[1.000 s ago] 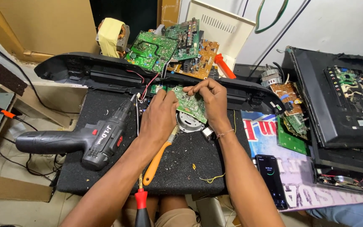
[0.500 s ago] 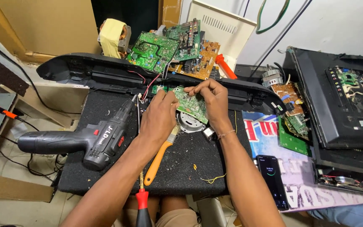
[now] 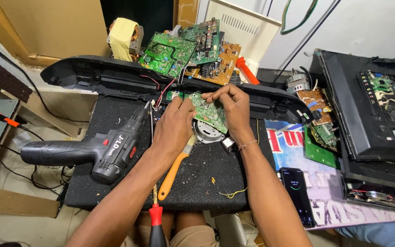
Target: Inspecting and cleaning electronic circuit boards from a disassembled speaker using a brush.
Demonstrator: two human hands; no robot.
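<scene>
Cluttered with electronics, the workbench carries a black speaker-cloth panel (image 3: 129,192) lying flat in front of me, and I see everything from above the hands. Largest off to the right is an opened black television back (image 3: 380,114), a shallow shell that holds small green boards and bundles of wire inside it. Across the far edge of the cloth panel runs a long black plastic housing (image 3: 101,77), with red and white wires trailing out of its middle. Behind that housing a heap of green circuit boards (image 3: 179,45) leans against a brown one, with a yellow-taped transformer (image 3: 122,36) just beside them. On the cloth panel's left lies a black cordless drill (image 3: 101,151) on its side, chuck pointing toward the hands. Between my hands sits the small green circuit board (image 3: 209,112), tilted over a round silver speaker magnet (image 3: 209,132) and just below the housing. My left hand (image 3: 174,126) rests on the board's left edge, fingers curled and pressed together on it. My right hand (image 3: 234,110) pinches the board's upper edge between thumb and fingertips. An orange-handled brush (image 3: 172,176) lies under my left wrist, a red-handled screwdriver (image 3: 156,222) below it. A dark phone (image 3: 298,196) with a lit screen rests on a printed banner at right.
</scene>
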